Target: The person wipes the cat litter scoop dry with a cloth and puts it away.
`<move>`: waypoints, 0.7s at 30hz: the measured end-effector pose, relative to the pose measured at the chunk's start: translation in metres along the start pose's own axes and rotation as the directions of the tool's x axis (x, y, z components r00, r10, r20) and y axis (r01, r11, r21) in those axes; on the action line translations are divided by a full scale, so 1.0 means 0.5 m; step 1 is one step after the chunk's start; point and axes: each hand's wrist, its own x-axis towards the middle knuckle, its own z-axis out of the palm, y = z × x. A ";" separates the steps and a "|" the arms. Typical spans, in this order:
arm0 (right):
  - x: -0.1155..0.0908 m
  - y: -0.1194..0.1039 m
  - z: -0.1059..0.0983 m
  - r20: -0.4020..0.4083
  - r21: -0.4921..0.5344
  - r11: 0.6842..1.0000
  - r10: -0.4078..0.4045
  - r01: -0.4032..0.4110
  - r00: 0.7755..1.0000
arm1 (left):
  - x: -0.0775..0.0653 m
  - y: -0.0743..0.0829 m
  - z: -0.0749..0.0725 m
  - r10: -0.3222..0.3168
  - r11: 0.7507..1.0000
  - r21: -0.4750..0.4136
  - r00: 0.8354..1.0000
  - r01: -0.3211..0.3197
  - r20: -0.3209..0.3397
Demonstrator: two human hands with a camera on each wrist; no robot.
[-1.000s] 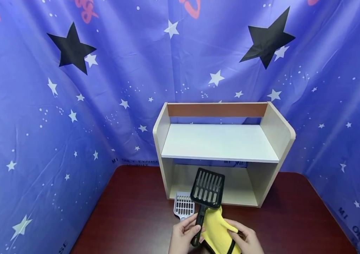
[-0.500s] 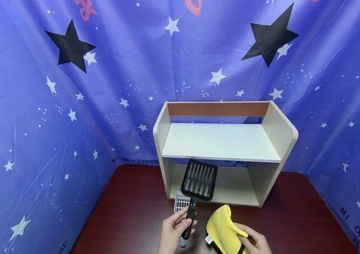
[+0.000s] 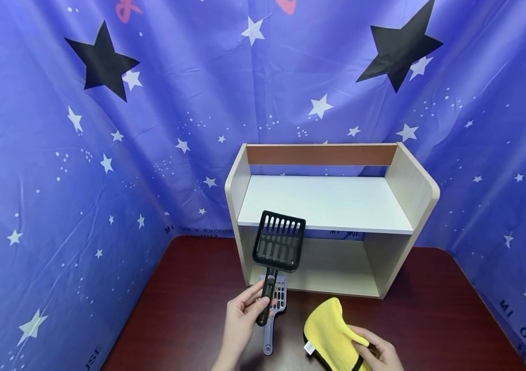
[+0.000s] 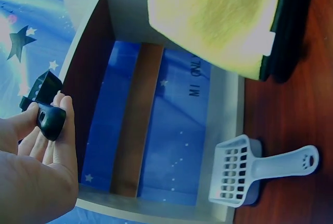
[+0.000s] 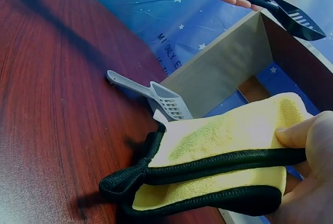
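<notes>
My left hand grips the handle of a black slotted litter scoop, its head raised in front of the shelf's left half. In the left wrist view that hand curls round the handle's end. My right hand pinches a folded yellow cloth with black edging and a small white tag; the right wrist view shows the thumb pressed on the cloth. On the table, below the black scoop, lies a pale grey-purple litter scoop, partly hidden by the left hand and the black scoop.
A two-level wooden shelf with a white upper board stands at the back of the dark red table. Blue star-printed curtains surround the table on the back and both sides. The grey scoop's head lies close to the shelf's front edge.
The black scoop, in my left hand, has moved left and up, away from the cloth, exposing more of the grey scoop's handle. My right hand has shifted slightly right with the cloth.
</notes>
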 end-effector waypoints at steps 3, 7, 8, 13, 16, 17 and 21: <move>-0.002 -0.001 -0.002 0.017 0.020 1.000 0.000 0.000 1.000 | 0.011 0.007 -0.001 0.022 1.000 0.001 1.000 -0.022 -0.016; -0.001 -0.004 0.000 -0.033 -0.049 0.998 0.023 -0.024 0.999 | 0.030 0.018 -0.002 0.057 0.998 -0.012 0.998 -0.058 -0.029; -0.001 -0.005 0.001 -0.042 -0.055 0.998 0.033 -0.035 0.999 | 0.035 0.021 -0.002 0.067 0.998 -0.014 0.997 -0.067 -0.029; -0.002 -0.008 0.003 -0.057 -0.063 0.994 0.084 -0.088 0.995 | 0.060 0.034 -0.001 0.080 0.996 -0.021 0.996 -0.081 -0.033; -0.002 -0.009 0.003 -0.053 -0.069 0.994 0.083 -0.086 0.995 | 0.075 0.041 0.001 0.078 0.997 -0.018 0.996 -0.079 -0.030; -0.002 -0.009 0.003 -0.050 -0.073 0.994 0.074 -0.078 0.996 | 0.079 0.043 0.002 0.078 0.997 -0.017 0.997 -0.078 -0.030; -0.003 -0.009 0.003 -0.059 -0.089 0.993 0.074 -0.079 0.996 | 0.098 0.054 0.013 0.093 0.996 -0.007 0.995 -0.093 -0.027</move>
